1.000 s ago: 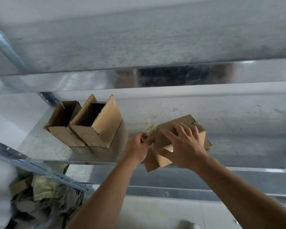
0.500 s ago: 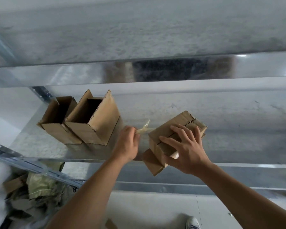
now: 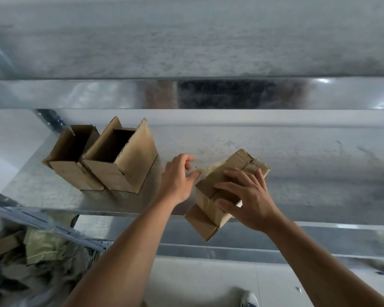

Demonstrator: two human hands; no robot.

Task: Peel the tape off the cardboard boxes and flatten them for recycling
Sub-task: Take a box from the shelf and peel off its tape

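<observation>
The taped box lay tilted at the front edge of the metal shelf, one loose flap hanging past that edge, and a pale, translucent strip of tape ran off its upper left corner. A second before, the left hand had been tight against that corner; half a second later it had drawn away to the left with the strip stretched out behind it. Now its fingers had loosened, the forefinger lifted and the thumb touching the strip's free end (whether it was actually pinched, I could not tell). The right hand had kept its place throughout, fingers splayed flat across the box's top and thumb against the near side, pressing it down rather than curling round it. So the peel looked partly done: the strip was lifted but apparently still stuck to the cardboard, and probably needed a fresh grip. Well to the left stood 2 open boxes, touching each other, with a heap of scraps below.
</observation>
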